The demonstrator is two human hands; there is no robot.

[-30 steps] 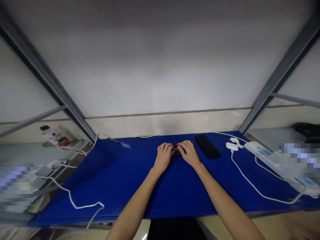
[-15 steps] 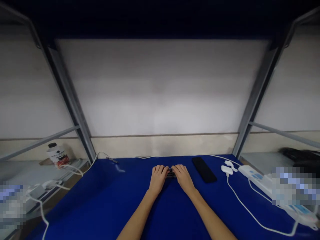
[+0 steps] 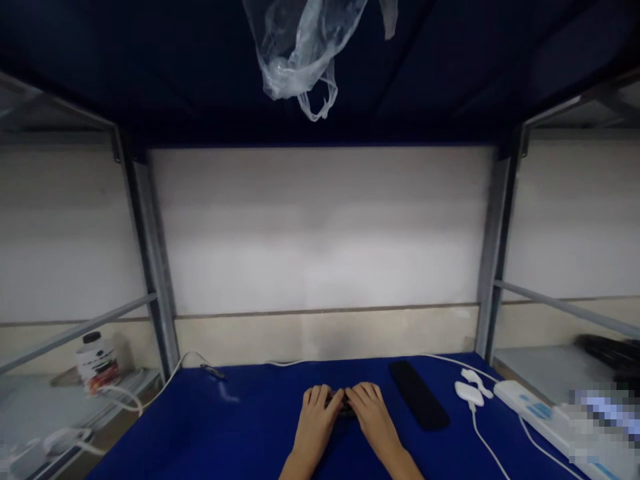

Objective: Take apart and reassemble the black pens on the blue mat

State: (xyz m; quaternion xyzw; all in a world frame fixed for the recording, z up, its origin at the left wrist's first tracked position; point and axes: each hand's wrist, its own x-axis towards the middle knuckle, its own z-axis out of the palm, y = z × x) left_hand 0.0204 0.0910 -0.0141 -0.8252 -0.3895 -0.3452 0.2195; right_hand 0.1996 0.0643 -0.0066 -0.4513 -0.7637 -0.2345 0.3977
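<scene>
A small dark object [image 3: 345,408], mostly covered by fingers, lies low over the blue surface; its kind I cannot make out. My left hand [image 3: 317,413] is closed on its left side, with the thumb reaching across the top. On the right side, the fingers of my right hand [image 3: 369,408] are curled over it. Both hands are close together with the thumbs nearly touching. To the right of my right hand rests a black phone-like slab [image 3: 419,395], untouched.
The blue surface [image 3: 225,427] runs back to a pale wall. White cables, a white charger [image 3: 469,393] and a power strip [image 3: 530,410] lie right. A bottle [image 3: 97,363] stands on the left shelf. A clear plastic bag [image 3: 295,63] hangs overhead between metal posts [image 3: 150,247].
My view has tilted up, so everything sits lower and the hanging bag shows. My left thumb has moved over the top of the dark object. The slab and charger lie as before.
</scene>
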